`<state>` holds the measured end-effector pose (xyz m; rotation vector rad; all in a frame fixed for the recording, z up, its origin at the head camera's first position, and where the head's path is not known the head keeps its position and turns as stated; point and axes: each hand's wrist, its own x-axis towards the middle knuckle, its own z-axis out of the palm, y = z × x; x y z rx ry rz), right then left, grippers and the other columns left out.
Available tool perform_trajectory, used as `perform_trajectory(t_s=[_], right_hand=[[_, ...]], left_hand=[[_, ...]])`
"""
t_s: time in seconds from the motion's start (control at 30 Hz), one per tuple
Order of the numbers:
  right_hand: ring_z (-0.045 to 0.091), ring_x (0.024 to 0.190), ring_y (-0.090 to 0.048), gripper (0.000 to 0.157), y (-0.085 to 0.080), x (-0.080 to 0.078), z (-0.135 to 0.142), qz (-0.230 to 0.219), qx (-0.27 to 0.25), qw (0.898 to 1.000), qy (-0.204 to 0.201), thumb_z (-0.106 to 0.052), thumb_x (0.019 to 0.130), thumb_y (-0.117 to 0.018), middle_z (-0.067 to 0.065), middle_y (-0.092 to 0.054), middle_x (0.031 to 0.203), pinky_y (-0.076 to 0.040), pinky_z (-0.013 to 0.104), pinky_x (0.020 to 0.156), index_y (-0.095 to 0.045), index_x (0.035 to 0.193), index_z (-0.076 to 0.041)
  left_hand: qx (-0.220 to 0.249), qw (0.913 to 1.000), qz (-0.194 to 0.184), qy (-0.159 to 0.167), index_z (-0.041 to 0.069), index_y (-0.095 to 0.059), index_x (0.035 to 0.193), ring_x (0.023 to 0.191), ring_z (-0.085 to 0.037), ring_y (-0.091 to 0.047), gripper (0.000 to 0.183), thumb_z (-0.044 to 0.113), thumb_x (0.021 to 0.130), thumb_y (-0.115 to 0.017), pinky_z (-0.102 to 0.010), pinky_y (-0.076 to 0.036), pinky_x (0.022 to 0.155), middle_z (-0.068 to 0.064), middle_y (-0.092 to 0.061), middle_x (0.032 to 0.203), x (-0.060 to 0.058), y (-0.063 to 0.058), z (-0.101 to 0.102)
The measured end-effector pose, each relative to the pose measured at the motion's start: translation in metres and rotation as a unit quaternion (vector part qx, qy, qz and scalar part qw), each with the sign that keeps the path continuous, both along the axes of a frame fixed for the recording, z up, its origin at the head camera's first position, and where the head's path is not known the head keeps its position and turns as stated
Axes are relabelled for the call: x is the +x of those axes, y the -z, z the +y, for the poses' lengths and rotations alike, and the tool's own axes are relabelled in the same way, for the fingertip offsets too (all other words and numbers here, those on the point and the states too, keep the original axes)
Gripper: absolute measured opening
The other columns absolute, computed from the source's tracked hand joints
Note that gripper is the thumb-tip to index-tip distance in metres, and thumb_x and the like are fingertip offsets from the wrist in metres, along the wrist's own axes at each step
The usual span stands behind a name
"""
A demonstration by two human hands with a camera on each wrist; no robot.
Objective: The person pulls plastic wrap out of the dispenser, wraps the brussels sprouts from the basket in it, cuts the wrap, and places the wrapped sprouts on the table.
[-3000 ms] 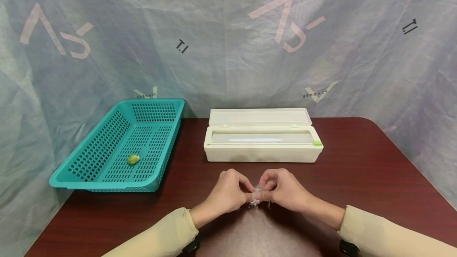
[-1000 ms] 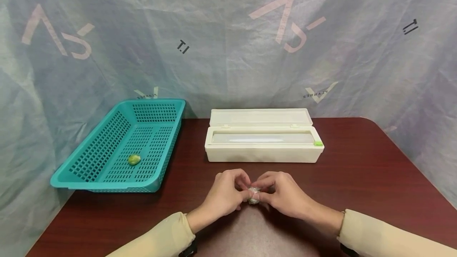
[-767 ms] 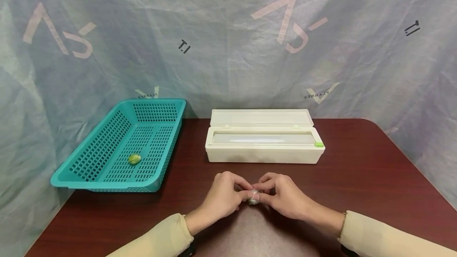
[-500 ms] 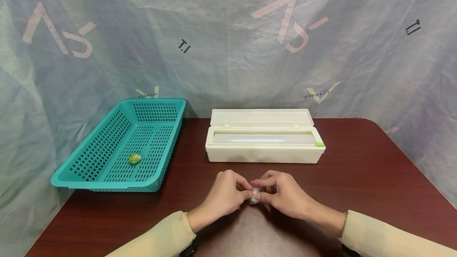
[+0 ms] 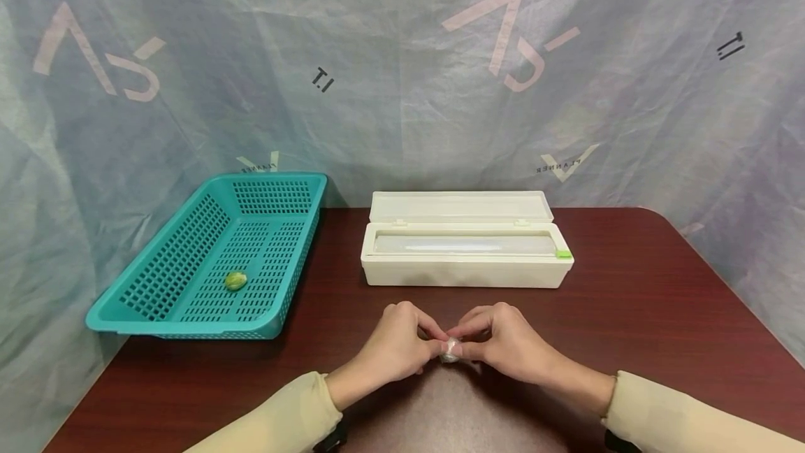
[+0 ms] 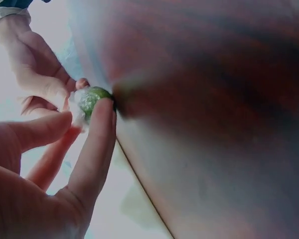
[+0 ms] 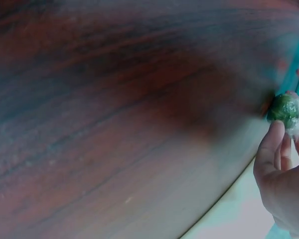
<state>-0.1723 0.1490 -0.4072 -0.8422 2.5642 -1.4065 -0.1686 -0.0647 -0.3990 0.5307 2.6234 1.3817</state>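
Observation:
A small green Brussels sprout (image 6: 94, 97) in clear plastic wrap is held between my two hands, low over the table's near middle. My left hand (image 5: 400, 341) pinches it from the left between thumb and fingers. From the right, my right hand (image 5: 508, 344) grips it the same way, thumb and fingertips at the wrap. In the right wrist view, the sprout's dark green side (image 7: 284, 110) shows, with crinkled film (image 7: 294, 130) gathered towards the palms. The head view shows little of it, since the fingertips cover most.
At the left stands a teal perforated basket (image 5: 189, 328) with one Brussels sprout (image 5: 235, 280) lying in it. Behind my hands sits a white cling film dispenser (image 5: 465, 275), lid (image 5: 461, 206) raised, green slider (image 5: 563, 254) at its right end. A grey curtain (image 5: 377, 124) hangs behind the table.
Three seconds ago loose film stuck out in crumpled ends between my fingers; now it lies closer round the sprout. My fingers have shifted slightly over it; basket and dispenser stay put.

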Motion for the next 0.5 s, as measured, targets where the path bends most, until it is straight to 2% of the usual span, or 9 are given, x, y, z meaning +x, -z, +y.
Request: perform_trajectory(t_s=[0.07, 0.37, 0.5], right_hand=[[0.011, 0.09, -0.07, 0.015, -0.0009, -0.0004, 0.0006, -0.004, 0.004, 1.0, -0.002, -0.018, 0.088, -0.087, -0.007, -0.075, 0.097, -0.057, 0.029, 0.075, -0.086, 0.103, -0.014], [0.008, 0.081, -0.067, 0.014, 0.0, -0.0012, -0.0022, 0.002, -0.008, 1.0, -0.005, -0.014, 0.089, -0.086, -0.005, -0.074, 0.092, -0.058, 0.029, 0.07, -0.086, 0.102, -0.009], [0.01, 0.079, -0.068, 0.016, 0.0009, -0.0015, -0.0014, -0.017, -0.01, 1.0, 0.01, -0.014, 0.088, -0.087, -0.004, -0.075, 0.092, -0.057, 0.029, 0.07, -0.085, 0.102, -0.008]], left_hand=[[0.002, 1.0, -0.007, 0.0, 0.009, -0.083, 0.08, 0.039, -0.005, -0.055, 0.009, 0.002, 0.084, -0.084, -0.024, -0.044, 0.041, 0.0, -0.066, 0.054, 0.0005, -0.0008, -0.0003], [0.008, 1.0, -0.004, -0.002, 0.011, -0.082, 0.076, 0.04, -0.019, -0.063, 0.012, 0.002, 0.084, -0.086, -0.028, -0.049, 0.041, 0.002, -0.069, 0.059, -0.0033, 0.0005, -0.0002], [0.01, 0.9999, -0.002, 0.004, 0.01, -0.081, 0.076, 0.039, -0.013, -0.06, 0.013, 0.001, 0.084, -0.084, -0.026, -0.048, 0.041, 0.003, -0.068, 0.06, -0.0038, 0.0037, 0.0001]])
